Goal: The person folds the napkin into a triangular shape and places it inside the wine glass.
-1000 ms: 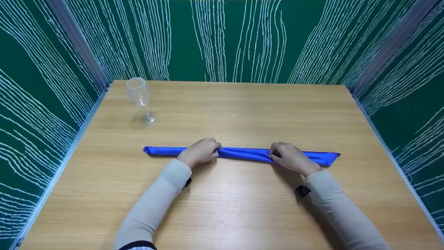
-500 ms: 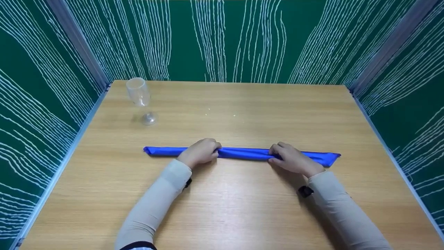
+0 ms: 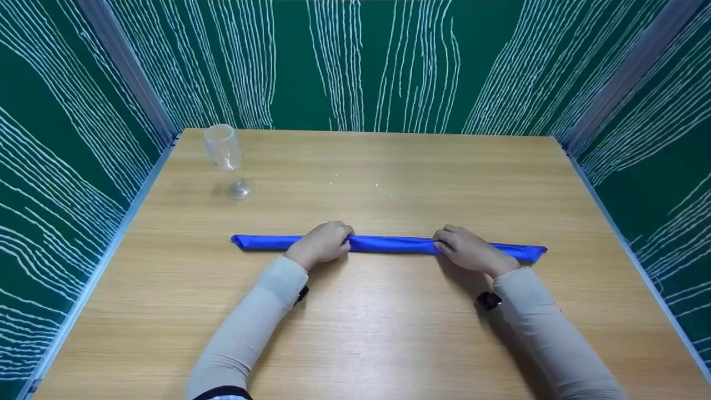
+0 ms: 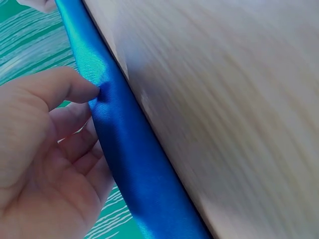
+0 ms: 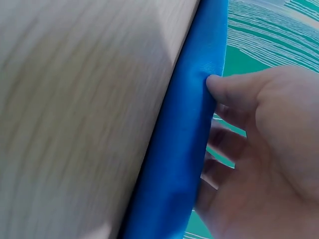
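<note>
A blue satiny cloth [image 3: 391,244], rolled or folded into a long narrow strip, lies crosswise on the table. My left hand [image 3: 323,243] grips it left of its middle; in the left wrist view the thumb presses the near side of the cloth [image 4: 129,139] and the other fingers go behind it. Farther right, my right hand [image 3: 466,249] holds the strip in the same way, thumb on the near face of the cloth [image 5: 182,124], fingertips hidden behind it. Both ends of the strip stick out past the hands.
A clear stemmed glass [image 3: 224,150] stands upright at the back left of the wooden table [image 3: 366,322]. Several tiny white specks lie near the table's middle. Green walls with white wavy lines [image 3: 422,66] enclose the back and sides.
My right hand's thumb and fingers have closed in on the cloth, and the loose fold near it has been drawn into a narrower strip. The left hand has stayed in place.
</note>
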`<state>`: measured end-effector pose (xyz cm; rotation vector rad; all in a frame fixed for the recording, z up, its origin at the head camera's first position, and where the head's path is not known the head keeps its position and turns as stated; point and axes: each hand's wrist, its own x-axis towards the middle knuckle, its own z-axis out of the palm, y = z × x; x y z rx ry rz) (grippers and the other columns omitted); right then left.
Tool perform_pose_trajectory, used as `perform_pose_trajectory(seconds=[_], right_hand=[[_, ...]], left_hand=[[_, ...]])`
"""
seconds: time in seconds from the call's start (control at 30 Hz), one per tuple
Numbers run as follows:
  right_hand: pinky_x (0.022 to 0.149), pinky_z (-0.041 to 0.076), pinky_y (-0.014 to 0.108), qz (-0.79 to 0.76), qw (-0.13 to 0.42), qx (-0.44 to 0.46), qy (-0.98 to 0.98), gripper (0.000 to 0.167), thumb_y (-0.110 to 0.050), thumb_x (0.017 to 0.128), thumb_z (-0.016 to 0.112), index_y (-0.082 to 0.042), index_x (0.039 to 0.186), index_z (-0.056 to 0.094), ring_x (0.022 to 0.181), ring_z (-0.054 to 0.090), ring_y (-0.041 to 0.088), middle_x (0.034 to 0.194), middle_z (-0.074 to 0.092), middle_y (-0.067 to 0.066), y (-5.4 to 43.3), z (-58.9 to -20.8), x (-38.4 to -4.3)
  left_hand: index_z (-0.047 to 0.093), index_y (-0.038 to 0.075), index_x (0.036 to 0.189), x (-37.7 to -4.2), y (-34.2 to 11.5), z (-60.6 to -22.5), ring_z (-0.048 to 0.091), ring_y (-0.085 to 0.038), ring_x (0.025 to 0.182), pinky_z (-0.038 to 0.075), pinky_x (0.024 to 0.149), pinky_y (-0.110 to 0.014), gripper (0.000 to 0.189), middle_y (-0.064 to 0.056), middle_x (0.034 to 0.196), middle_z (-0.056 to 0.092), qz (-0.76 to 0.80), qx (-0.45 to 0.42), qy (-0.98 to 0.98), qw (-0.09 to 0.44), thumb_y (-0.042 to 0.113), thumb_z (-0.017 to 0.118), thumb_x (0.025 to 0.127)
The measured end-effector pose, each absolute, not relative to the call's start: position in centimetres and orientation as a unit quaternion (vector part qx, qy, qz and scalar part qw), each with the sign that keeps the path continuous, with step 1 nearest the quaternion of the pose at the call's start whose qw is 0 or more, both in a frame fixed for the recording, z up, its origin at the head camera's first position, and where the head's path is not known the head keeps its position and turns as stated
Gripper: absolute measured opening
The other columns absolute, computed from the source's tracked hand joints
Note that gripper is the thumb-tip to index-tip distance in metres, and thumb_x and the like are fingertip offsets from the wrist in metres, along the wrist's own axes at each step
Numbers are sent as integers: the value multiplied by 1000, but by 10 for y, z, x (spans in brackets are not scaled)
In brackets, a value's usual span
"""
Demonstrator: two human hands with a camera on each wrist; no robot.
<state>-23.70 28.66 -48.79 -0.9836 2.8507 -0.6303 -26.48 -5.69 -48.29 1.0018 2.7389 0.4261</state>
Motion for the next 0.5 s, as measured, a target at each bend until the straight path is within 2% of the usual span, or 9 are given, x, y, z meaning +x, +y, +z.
perform_pose_trajectory(seconds=[0.3, 0.5], right_hand=[[88, 47, 53, -202, 59, -282, 936, 16, -6, 102, 52, 1, 106, 65, 96, 60, 34, 96, 63, 9, 283, -487, -242], [84, 48, 49, -240, 64, -252, 935, 7, -6, 101, 56, -5, 107, 59, 91, 60, 27, 98, 65, 9, 283, -488, -245]], left_hand=[[65, -2, 121, -265, -58, -484, 61, -30, 105, 48, 97, -42, 27, -16, 112, 62, 155, 328, 928, 83, 10, 56, 98], [66, -1, 116, -267, -57, -485, 60, -29, 104, 49, 95, -40, 21, -15, 110, 60, 157, 327, 929, 71, 8, 58, 98]])
